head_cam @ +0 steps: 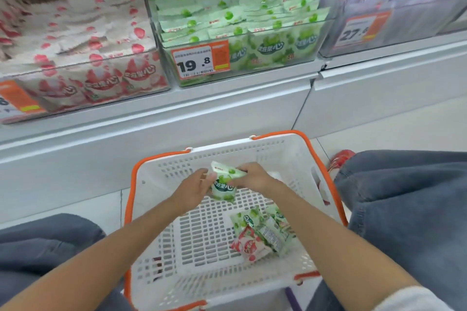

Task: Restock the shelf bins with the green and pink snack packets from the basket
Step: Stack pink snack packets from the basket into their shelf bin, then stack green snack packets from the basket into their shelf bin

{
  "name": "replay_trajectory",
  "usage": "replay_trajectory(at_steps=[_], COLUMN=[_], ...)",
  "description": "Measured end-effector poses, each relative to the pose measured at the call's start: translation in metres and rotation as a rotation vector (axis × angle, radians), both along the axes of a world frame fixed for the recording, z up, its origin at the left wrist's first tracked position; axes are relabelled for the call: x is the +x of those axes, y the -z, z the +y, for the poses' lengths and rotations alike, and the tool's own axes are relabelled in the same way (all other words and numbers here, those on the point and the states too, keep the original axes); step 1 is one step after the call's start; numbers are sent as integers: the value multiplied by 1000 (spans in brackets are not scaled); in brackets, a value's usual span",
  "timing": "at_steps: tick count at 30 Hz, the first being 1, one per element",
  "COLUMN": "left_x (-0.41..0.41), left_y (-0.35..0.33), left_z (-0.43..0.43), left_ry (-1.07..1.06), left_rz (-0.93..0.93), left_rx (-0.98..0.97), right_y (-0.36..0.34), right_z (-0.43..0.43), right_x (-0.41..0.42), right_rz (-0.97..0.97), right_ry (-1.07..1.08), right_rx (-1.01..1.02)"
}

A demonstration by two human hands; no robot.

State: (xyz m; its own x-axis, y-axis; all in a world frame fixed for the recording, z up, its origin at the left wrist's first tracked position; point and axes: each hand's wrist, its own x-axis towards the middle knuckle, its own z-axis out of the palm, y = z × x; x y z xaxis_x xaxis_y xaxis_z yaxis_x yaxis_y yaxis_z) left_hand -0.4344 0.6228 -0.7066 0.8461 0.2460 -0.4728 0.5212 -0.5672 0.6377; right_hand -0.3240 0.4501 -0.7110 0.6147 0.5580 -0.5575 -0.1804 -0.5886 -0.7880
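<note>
Head view: basket (252,149) on the floor, nearly emptied. Only a small heap is left in its near-right corner: a few loose green packs (252,219) w/ one pink pack (249,243) on top. Straight above the basket the green bin (237,33) looks well filled; up-left of the basket the pink bin (75,40) is stocked too. I'd judge most of the job done, w/ the last handful to go up. Both hands are over the basket's far end on one green packet (223,188). Left hand (193,190) grips its left edge, fingers partly closed. Right hand (254,177) is curled over its top. Poss. a 2nd pack under it, can't tell.
</note>
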Motion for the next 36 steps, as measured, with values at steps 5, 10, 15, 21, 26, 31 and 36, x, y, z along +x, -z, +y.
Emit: replay_trajectory(at_steps=[5,10,15,21,26,31,36], left_x=[52,83,106,122,138,138,138], left_y=[-57,-130,-210,-245,-240,-237,-237], left_z=[-7,3,31,96,124,125,124], left_ry=[-321,-339,-345,-484,-341,-349,-340], left_rz=[-420,-651,-832,-919,-837,-845,-827], left_rx=[62,223,412,663,773,775,789], right_y=[-89,-160,-234,-294,-291,-264,-255], right_z=[25,31,59,117,188,211,208], right_x=[27,50,84,149,185,187,186], right_rz=[106,-9,-259,-506,-701,-843,-966], right_ry=[122,115,192,341,269,164,173], right_rx=[351,442,546,553,308,118,132])
